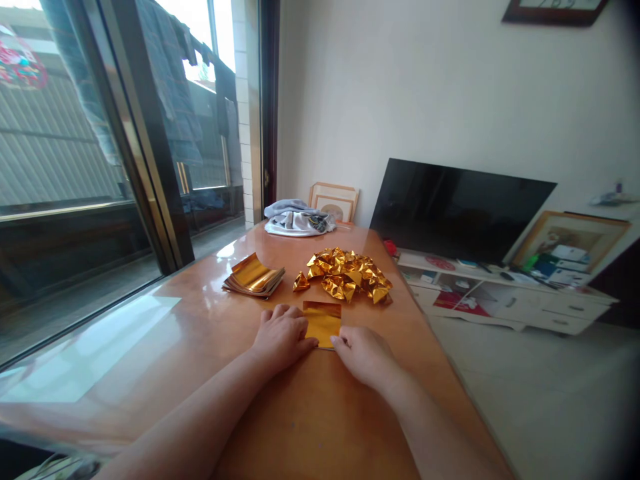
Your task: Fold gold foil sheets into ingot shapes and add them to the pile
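In the head view, one gold sheet [323, 323] lies at the near middle of the counter [295, 427], between the two hands. The left hand [284, 333] rests along its left edge, fingers loosely bent; whether it grips or merely presses, I cannot tell. The right hand [364, 353] has its fingers curled and seems to pinch the near right corner. Far right of the sheet, a heap of folded gold pieces [345, 270] looks finished; one folded piece [301, 282] sits just left of it. The sheet in hand looks mostly flat, so its folding seems barely begun, and the stack of sheets [253, 277] at far left appears yet to be done. The fingers hide the sheet's side edges, the heap's overlapping pieces defy counting, and the wall frame [555, 12] at far right is cut off.
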A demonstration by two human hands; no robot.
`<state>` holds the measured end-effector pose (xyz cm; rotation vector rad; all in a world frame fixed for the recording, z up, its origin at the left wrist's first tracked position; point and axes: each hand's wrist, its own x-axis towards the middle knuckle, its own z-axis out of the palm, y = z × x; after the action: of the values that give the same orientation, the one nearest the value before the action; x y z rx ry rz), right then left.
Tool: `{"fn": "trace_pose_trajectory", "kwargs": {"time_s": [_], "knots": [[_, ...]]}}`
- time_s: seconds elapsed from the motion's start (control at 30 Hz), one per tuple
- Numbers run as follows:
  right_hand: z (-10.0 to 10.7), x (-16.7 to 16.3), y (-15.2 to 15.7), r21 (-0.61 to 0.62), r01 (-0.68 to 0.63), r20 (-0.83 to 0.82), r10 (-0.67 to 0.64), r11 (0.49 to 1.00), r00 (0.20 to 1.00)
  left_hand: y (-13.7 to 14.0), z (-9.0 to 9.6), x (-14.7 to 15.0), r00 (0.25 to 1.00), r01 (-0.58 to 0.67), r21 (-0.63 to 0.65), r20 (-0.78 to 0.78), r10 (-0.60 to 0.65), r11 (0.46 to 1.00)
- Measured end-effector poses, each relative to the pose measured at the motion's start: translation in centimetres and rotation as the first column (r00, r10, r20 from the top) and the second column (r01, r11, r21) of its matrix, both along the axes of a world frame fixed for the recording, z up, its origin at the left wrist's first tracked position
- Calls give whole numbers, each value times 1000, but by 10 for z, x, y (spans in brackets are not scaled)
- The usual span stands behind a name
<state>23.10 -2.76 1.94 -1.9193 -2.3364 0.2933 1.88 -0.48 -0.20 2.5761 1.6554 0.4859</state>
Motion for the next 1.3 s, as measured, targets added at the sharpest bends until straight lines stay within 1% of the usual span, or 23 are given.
{"fn": "trace_pose_trajectory", "kwargs": {"time_s": [0.17,0.3,0.47,0.53,0.63,0.73,0.87,0.93,1.17,1.23,1.3], "knots": [[-11,-9,4,-2,103,-55,-103,995,993,1,-1,-1,1000,3,4,17,-3,1000],[-15,-13,5,6,162,-50,-162,987,986,2,-2,-2,1000,4,-1,24,-4,1000],[-24,-10,13,-27,155,-63,-156,988,986,2,-3,-5,999,12,-2,41,-12,1000],[-29,-7,17,-44,138,-112,-143,989,983,2,-3,-7,999,12,-10,46,-11,1000],[-33,-3,22,-129,116,-224,-143,985,964,4,-4,-10,999,10,-33,46,-8,999],[-28,-2,25,-225,83,-280,-146,971,949,6,-5,-14,998,13,-48,64,-10,999],[-13,-3,29,-301,40,-269,-125,953,955,9,-8,-20,996,29,-61,87,-24,998],[-7,-2,29,-321,45,-250,-131,946,959,10,-9,-22,995,44,-74,95,-37,996],[2,6,23,-308,94,-191,-158,947,969,13,-13,-26,989,61,-84,142,-48,995],[6,3,24,-284,100,-191,-159,954,969,13,-14,-26,987,61,-86,152,-48,994],[11,-3,27,-235,95,-215,-147,967,965,13,-14,-26,986,61,-86,162,-46,994]]}}
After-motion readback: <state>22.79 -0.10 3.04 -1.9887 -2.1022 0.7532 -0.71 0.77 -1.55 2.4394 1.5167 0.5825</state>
